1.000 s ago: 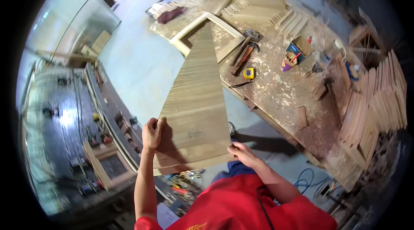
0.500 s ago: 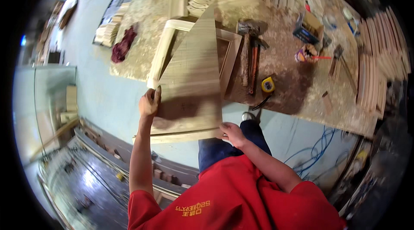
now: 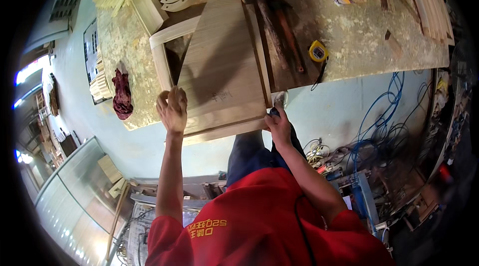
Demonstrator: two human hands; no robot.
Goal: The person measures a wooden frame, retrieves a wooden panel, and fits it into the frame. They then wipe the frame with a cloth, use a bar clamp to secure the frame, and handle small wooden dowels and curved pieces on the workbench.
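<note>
Left hand: my left hand (image 3: 172, 109) curls over the board's left near corner.
Board: the wooden panel (image 3: 222, 61) lies on the workbench (image 3: 369, 41), long axis running away from me.
Right hand: my right hand (image 3: 278, 125) pinches its right near corner.
Right of board: hammer (image 3: 269, 16), then yellow tape measure (image 3: 318, 50).

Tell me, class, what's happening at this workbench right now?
A person in a red shirt holds a flat wooden panel by its near end, the left hand at its left edge and the right hand at its right corner. The panel lies lengthwise over a pale wooden frame on the dusty workbench. A hammer and a yellow tape measure lie just right of it, and a dark red rag lies to the left.
</note>
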